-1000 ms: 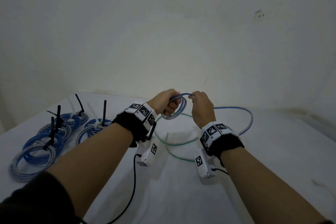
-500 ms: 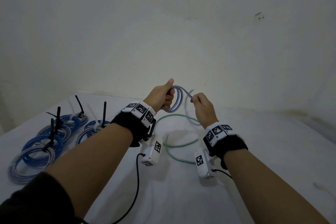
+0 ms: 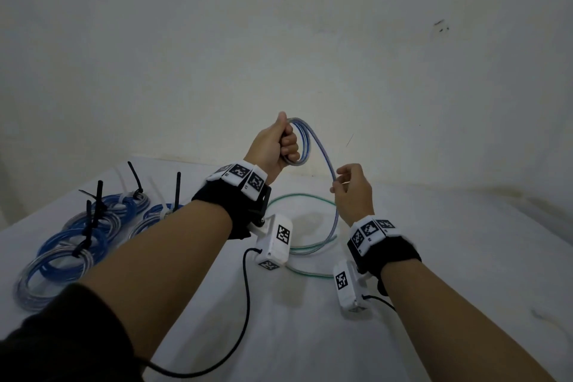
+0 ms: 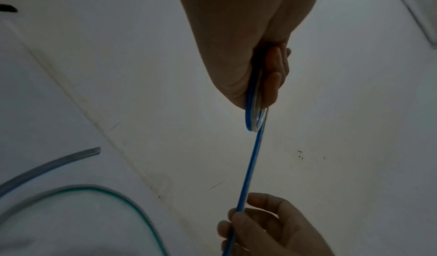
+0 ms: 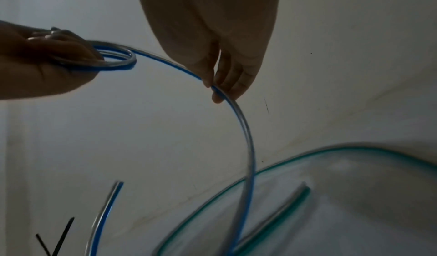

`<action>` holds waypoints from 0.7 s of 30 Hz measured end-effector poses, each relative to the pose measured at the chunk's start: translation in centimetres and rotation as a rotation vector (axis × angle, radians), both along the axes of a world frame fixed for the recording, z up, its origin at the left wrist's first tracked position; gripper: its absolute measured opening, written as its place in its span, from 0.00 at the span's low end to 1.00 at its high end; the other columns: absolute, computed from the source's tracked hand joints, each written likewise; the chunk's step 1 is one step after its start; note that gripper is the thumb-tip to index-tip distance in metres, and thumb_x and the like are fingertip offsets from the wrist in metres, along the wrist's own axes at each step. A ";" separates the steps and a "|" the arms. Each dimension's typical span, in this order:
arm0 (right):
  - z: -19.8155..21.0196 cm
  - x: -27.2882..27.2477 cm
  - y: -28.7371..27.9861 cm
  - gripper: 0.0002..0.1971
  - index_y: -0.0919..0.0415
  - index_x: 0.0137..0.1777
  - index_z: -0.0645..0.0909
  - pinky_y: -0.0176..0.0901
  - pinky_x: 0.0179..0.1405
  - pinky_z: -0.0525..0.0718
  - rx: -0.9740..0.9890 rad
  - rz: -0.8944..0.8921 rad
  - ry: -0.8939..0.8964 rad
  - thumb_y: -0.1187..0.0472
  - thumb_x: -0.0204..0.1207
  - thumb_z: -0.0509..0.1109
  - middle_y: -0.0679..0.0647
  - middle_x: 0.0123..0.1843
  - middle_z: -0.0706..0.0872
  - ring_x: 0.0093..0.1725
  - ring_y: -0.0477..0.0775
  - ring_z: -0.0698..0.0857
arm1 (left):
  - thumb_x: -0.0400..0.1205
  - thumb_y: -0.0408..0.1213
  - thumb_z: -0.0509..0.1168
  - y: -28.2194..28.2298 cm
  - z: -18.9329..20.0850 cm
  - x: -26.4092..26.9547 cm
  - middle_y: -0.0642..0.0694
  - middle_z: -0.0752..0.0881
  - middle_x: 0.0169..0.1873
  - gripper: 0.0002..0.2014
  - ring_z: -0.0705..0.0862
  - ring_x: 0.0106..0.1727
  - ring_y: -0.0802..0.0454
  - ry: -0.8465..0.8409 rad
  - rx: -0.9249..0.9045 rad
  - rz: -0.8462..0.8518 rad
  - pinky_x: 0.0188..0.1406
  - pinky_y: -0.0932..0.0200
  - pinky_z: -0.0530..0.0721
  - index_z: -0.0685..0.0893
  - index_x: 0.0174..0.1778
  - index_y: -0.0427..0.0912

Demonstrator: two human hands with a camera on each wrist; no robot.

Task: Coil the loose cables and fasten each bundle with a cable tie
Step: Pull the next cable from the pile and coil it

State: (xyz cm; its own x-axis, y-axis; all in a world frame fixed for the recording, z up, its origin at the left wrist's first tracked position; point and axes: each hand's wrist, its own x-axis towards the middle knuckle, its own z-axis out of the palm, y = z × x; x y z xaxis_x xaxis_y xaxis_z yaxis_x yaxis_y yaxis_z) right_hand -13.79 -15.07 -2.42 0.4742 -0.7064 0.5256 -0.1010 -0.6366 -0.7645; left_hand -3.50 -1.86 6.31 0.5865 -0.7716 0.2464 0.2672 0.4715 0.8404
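Note:
My left hand (image 3: pixel 280 146) is raised above the table and grips a small coil of blue-striped clear cable (image 3: pixel 302 141). In the left wrist view the coil (image 4: pixel 254 114) shows edge-on under the fingers. From the coil the cable's free length (image 3: pixel 325 158) arcs down to my right hand (image 3: pixel 345 183), lower and to the right. There the fingertips (image 5: pixel 216 90) pinch it. Below them the cable (image 5: pixel 248 148) hangs to the table. A loose green-striped cable (image 3: pixel 304 248) lies on the white table (image 3: pixel 434 257) under my hands.
Several coiled blue cable bundles (image 3: pixel 77 239) lie at the table's left, each fastened with a black tie (image 3: pixel 99 198) or white tie that sticks up. A plain wall (image 3: pixel 279 40) rises just behind the table. Black wrist-camera leads (image 3: pixel 245 304) trail across the near table.
My left hand has risen with the coil. My right hand slid down and right along the cable, opening a longer arc. The wide loop that lay at the right is drawn in.

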 end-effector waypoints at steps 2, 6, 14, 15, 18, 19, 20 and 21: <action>-0.5 -0.1 0.1 0.08 0.63 0.54 0.72 0.54 0.47 0.84 0.001 0.016 0.091 0.73 0.78 0.62 0.58 0.45 0.80 0.45 0.63 0.84 | 0.88 0.46 0.47 -0.1 0.5 0.1 0.54 0.64 0.15 0.20 0.60 0.15 0.60 0.035 -0.042 -0.016 0.18 0.67 0.62 0.67 0.31 0.44; -1.2 -0.7 -0.3 0.05 0.65 0.54 0.73 0.54 0.47 0.84 0.031 -0.054 0.163 0.69 0.79 0.62 0.58 0.43 0.81 0.45 0.65 0.86 | 0.84 0.36 0.45 0.2 1.3 0.3 0.53 0.66 0.16 0.15 0.62 0.16 0.58 0.080 -0.096 -0.054 0.20 0.66 0.62 0.67 0.31 0.43; -0.4 -1.5 -0.7 0.04 0.64 0.44 0.75 0.46 0.31 0.84 0.227 -0.068 0.255 0.69 0.81 0.62 0.63 0.40 0.83 0.29 0.58 0.85 | 0.89 0.33 0.46 -0.1 0.4 1.2 0.47 0.73 0.30 0.15 0.72 0.26 0.57 -0.108 -0.141 0.121 0.32 0.66 0.73 0.69 0.37 0.41; -0.2 -1.4 -0.6 0.05 0.65 0.44 0.76 0.41 0.24 0.82 0.279 -0.045 0.223 0.70 0.81 0.62 0.63 0.38 0.83 0.25 0.54 0.82 | 0.89 0.32 0.46 -0.3 0.2 1.3 0.47 0.74 0.31 0.15 0.73 0.26 0.58 -0.143 -0.137 0.141 0.33 0.66 0.74 0.69 0.37 0.41; 0.5 -1.4 0.0 0.03 0.67 0.48 0.74 0.33 0.15 0.77 0.423 0.020 0.132 0.74 0.80 0.61 0.61 0.32 0.80 0.20 0.51 0.78 | 0.89 0.33 0.45 -0.5 -0.5 1.8 0.51 0.81 0.27 0.14 0.77 0.25 0.60 -0.190 -0.142 0.195 0.35 0.65 0.76 0.70 0.39 0.41; 0.7 -1.4 0.1 0.04 0.66 0.49 0.73 0.33 0.15 0.76 0.459 0.042 0.098 0.75 0.80 0.61 0.62 0.32 0.79 0.19 0.51 0.78 | 0.89 0.33 0.45 -0.5 -0.7 2.1 0.54 0.83 0.25 0.14 0.78 0.25 0.61 -0.198 -0.140 0.222 0.35 0.66 0.77 0.70 0.40 0.41; 0.8 -1.4 0.2 0.05 0.66 0.48 0.72 0.33 0.15 0.76 0.486 0.065 0.071 0.76 0.79 0.61 0.63 0.32 0.79 0.19 0.50 0.78 | 0.89 0.33 0.44 -0.4 -0.8 2.3 0.55 0.83 0.23 0.14 0.78 0.24 0.62 -0.203 -0.137 0.251 0.34 0.66 0.77 0.71 0.40 0.41; 1.0 -1.3 0.3 0.06 0.66 0.46 0.71 0.34 0.15 0.77 0.490 0.078 0.072 0.76 0.79 0.61 0.65 0.32 0.79 0.20 0.51 0.78 | 0.89 0.33 0.45 -0.4 -0.8 2.5 0.56 0.83 0.21 0.14 0.78 0.24 0.62 -0.206 -0.129 0.284 0.34 0.66 0.76 0.71 0.40 0.41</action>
